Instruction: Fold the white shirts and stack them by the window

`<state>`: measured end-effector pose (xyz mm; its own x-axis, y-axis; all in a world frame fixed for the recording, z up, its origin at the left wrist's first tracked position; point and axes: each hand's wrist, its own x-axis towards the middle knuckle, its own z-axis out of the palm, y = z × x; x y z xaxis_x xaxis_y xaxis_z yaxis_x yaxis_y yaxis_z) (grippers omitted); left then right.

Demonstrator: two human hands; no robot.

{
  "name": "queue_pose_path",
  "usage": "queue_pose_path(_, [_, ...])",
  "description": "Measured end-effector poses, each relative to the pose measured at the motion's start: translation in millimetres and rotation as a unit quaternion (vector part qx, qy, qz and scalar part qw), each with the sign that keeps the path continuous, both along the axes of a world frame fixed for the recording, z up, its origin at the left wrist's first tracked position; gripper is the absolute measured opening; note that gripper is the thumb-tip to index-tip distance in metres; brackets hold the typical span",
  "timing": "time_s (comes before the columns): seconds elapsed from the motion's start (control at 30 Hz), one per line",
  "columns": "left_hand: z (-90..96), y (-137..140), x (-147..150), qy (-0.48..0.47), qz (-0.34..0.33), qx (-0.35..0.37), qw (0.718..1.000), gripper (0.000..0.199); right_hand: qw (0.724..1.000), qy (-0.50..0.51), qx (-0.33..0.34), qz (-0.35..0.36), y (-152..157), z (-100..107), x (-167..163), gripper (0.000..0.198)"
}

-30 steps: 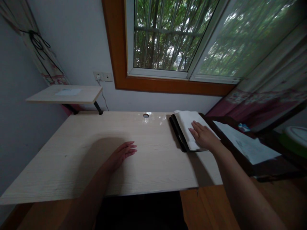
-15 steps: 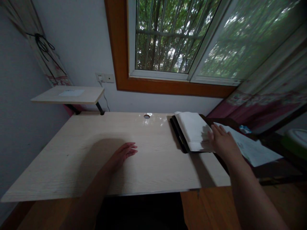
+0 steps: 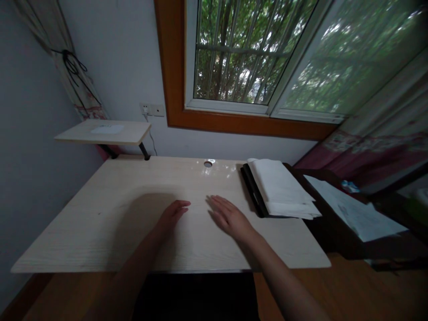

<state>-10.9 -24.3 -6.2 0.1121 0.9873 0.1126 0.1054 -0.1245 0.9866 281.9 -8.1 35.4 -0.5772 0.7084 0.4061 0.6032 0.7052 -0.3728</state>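
Observation:
My left hand (image 3: 173, 216) is over the middle of the pale wooden desk (image 3: 140, 178), fingers extended and holding nothing. Facing it from the right, my right hand (image 3: 230, 217) is empty too, its fingers stretched out and slightly blurred. A gap of bare desktop separates the two hands. Nearest to my right hand lies a stack of white paper sheets (image 3: 281, 185), its lower right corner sticking out past the pile. Beneath the paper sits a dark flat item (image 3: 253, 191), mostly covered, whose kind I cannot make out.
A small raised shelf (image 3: 103, 133) with a white paper stands at the desk's back left. Behind the desk is a barred window (image 3: 247, 53). To the right, another sheet (image 3: 354, 207) lies on a dark surface. A round cable hole (image 3: 207, 164) is near the back edge.
My right hand has left the paper stack and moved left over the desk, opposite my left hand. My left hand has barely moved. The view has shifted slightly.

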Motion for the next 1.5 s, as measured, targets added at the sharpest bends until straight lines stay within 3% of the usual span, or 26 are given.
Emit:
queue_pose_path(0.1, [-3.2, 0.1, -10.5, 0.187, 0.034, 0.099, 0.977, 0.031, 1.0, -0.013, 0.002, 0.007, -2.8, -20.7, -18.5, 0.06])
queue_pose_path(0.27, [-13.6, -4.1, -28.4, 0.469, 0.036, 0.197, 0.86, 0.044, 0.999, -0.029, 0.004, -0.024, -5.0, -40.7, -22.9, 0.048])
queue_pose_path(0.33, [-16.7, -6.1, -30.9, 0.527, 0.035, 0.196, 0.826, 0.047, 0.999, -0.027, 0.005, -0.029, -5.4, -43.2, -22.2, 0.047])
queue_pose_path(0.43, [-18.2, -8.3, -31.1, 0.566, 0.029, 0.185, 0.803, 0.049, 0.999, -0.023, 0.006, -0.031, -5.2, -44.8, -22.0, 0.049])
queue_pose_path(0.63, [-12.3, -13.9, -39.9, 0.593, -0.008, 0.184, 0.783, 0.055, 0.999, -0.023, 0.001, -0.027, -4.8, -43.7, -21.5, 0.052])
queue_pose_path(0.87, [-2.6, -9.1, -68.8, 0.608, -0.029, 0.206, 0.766, 0.063, 0.999, -0.046, 0.003, -0.003, 5.0, -27.6, -22.7, 0.055])
queue_pose_path(1.1, [-9.1, 8.8, -91.2, 0.593, -0.015, 0.218, 0.775, 0.065, 0.999, -0.028, -0.002, 0.018, 24.9, -31.8, -26.5, 0.057])
queue_pose_path(1.3, [-10.5, 10.2, -92.9, 0.576, -0.006, 0.229, 0.785, 0.065, 1.0, -0.005, -0.001, 0.023, 29.0, -31.6, -30.1, 0.058])
queue_pose_path(1.5, [-3.4, 14.3, -84.4, 0.592, -0.035, 0.248, 0.766, 0.071, 0.999, -0.033, -0.007, 0.036, 31.1, -18.8, -44.4, 0.067])
